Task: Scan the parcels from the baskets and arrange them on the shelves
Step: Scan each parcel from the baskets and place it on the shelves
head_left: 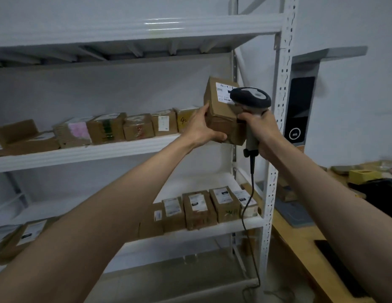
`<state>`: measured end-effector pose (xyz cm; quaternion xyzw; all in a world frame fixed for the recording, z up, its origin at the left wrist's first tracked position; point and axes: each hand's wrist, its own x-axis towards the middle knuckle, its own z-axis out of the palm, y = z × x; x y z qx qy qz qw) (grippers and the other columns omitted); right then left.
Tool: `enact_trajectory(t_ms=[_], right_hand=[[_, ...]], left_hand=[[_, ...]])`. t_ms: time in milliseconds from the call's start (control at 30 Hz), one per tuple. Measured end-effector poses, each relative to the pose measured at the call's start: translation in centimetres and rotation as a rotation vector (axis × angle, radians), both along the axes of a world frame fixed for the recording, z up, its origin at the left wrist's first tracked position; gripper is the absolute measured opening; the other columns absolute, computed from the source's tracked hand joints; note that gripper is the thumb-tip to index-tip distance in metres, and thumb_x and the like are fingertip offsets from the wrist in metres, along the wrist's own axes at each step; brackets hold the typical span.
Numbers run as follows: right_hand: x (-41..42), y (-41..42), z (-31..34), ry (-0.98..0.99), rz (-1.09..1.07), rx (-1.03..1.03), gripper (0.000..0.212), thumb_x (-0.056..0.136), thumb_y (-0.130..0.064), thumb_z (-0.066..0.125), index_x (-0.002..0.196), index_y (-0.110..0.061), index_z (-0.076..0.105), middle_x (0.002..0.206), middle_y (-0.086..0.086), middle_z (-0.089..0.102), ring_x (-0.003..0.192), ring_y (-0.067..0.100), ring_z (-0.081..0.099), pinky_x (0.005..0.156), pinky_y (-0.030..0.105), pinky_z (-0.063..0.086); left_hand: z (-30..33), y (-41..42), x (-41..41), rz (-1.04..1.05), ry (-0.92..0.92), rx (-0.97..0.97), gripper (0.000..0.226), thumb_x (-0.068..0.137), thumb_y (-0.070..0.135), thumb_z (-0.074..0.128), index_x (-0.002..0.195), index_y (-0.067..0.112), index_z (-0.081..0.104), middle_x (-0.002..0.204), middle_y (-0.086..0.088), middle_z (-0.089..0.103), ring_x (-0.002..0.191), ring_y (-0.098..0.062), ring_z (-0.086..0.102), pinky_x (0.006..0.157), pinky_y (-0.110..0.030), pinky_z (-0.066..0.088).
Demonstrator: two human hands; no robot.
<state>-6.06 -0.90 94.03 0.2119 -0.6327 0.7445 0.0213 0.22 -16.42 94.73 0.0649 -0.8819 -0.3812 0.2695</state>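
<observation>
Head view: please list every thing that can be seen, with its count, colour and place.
held parcel: one, brown with a white label, raised in front of the middle shelf
barcode scanner: one, dark grey, corded, head over the label
shelving unit: one, white, left and centre
parcels on the middle shelf: a row, brown cardboard
parcels on the lower shelf: a row, brown, white labels
wall panel: one, black, right of the shelving
wooden table: one, light brown, lower right
left hand: grips the parcel's left side
right hand: grips the scanner handle
</observation>
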Motion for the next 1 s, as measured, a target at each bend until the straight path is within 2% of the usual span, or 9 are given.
enact_trajectory(t_ms=[167,300,467,533,733,800,867,933,1000], right_hand=[[-7.6,-2.0,0.8,-0.011,-0.002,0.023,0.033,0.095,-0.015,0.063,0.126,-0.02,0.054,0.114,-0.001,0.063,0.101,0.015,0.061,0.082,0.032,0.054],[-12.0,-3.8,1.2,-0.014,0.048,0.038,0.038,0.096,-0.014,0.062,0.132,-0.019,0.052,0.104,-0.006,0.062,0.096,0.011,0.06,0.075,0.027,0.052],[-16.0,-5.6,1.6,-0.007,0.102,0.105,0.041,0.094,-0.012,0.064,0.133,-0.015,0.053,0.115,0.006,0.066,0.098,0.017,0.063,0.076,0.033,0.056],[-17.3,-6.2,1.3,-0.029,0.133,0.141,0.041,0.093,-0.012,0.064,0.133,-0.013,0.054,0.118,0.011,0.066,0.102,0.023,0.065,0.084,0.039,0.058],[-20.2,-7.9,0.2,-0.121,0.226,0.051,0.04,0.092,-0.016,0.068,0.13,-0.016,0.055,0.117,0.01,0.067,0.104,0.025,0.067,0.083,0.042,0.062],[-21.0,-8.2,-0.2,-0.175,0.279,-0.007,0.042,0.092,-0.017,0.068,0.132,-0.013,0.055,0.111,0.008,0.068,0.097,0.022,0.068,0.069,0.035,0.062],[-21.7,-8.3,-0.4,-0.188,0.334,-0.038,0.039,0.092,-0.018,0.068,0.129,-0.012,0.056,0.101,0.005,0.068,0.09,0.019,0.067,0.059,0.028,0.058],[-22.5,-8.0,-0.6,-0.189,0.386,-0.068,0.032,0.09,-0.016,0.069,0.121,-0.012,0.058,0.093,0.003,0.07,0.083,0.016,0.069,0.059,0.028,0.058],[-23.2,-7.8,-1.0,-0.201,0.446,-0.076,0.03,0.091,-0.016,0.068,0.119,-0.013,0.058,0.097,0.005,0.069,0.087,0.018,0.068,0.071,0.035,0.061]], left_hand=[[-0.6,-1.2,-7.4,0.048,0.029,0.064,0.094,0.071,0.008,0.089,0.15,0.018,0.038,0.145,-0.008,0.05,0.132,-0.026,0.049,0.111,-0.049,0.045],[-0.7,-2.8,-12.0,0.132,0.045,0.017,0.096,0.07,0.015,0.091,0.15,0.016,0.039,0.144,-0.008,0.047,0.13,-0.026,0.048,0.11,-0.047,0.044],[-1.3,-3.9,-15.9,0.203,0.067,-0.11,0.101,0.072,0.02,0.09,0.152,0.022,0.029,0.142,-0.01,0.046,0.128,-0.027,0.049,0.106,-0.043,0.048],[-1.7,-4.6,-16.9,0.247,0.036,-0.2,0.093,0.072,0.027,0.09,0.147,0.019,0.035,0.138,-0.01,0.048,0.126,-0.027,0.049,0.103,-0.04,0.047],[-1.3,-7.7,-18.2,0.443,0.054,-0.706,0.081,0.066,0.07,0.079,0.124,0.018,0.056,0.133,-0.007,0.043,0.125,-0.025,0.039,0.105,-0.039,0.041],[-0.6,-8.9,-18.4,0.422,-0.015,-0.713,0.084,0.066,0.079,0.071,0.124,0.022,0.053,0.137,-0.009,0.044,0.128,-0.028,0.04,0.107,-0.042,0.037],[-0.2,-9.8,-18.8,0.397,-0.112,-0.695,0.086,0.067,0.085,0.064,0.126,0.025,0.047,0.132,-0.01,0.051,0.118,-0.029,0.048,0.1,-0.042,0.04],[-0.1,-10.4,-19.0,0.386,-0.161,-0.704,0.087,0.068,0.088,0.059,0.13,0.028,0.044,0.129,-0.01,0.055,0.114,-0.029,0.051,0.097,-0.042,0.042],[-0.1,-10.9,-18.9,0.377,-0.154,-0.721,0.086,0.071,0.086,0.059,0.135,0.03,0.042,0.132,-0.01,0.052,0.118,-0.03,0.048,0.098,-0.044,0.041]])
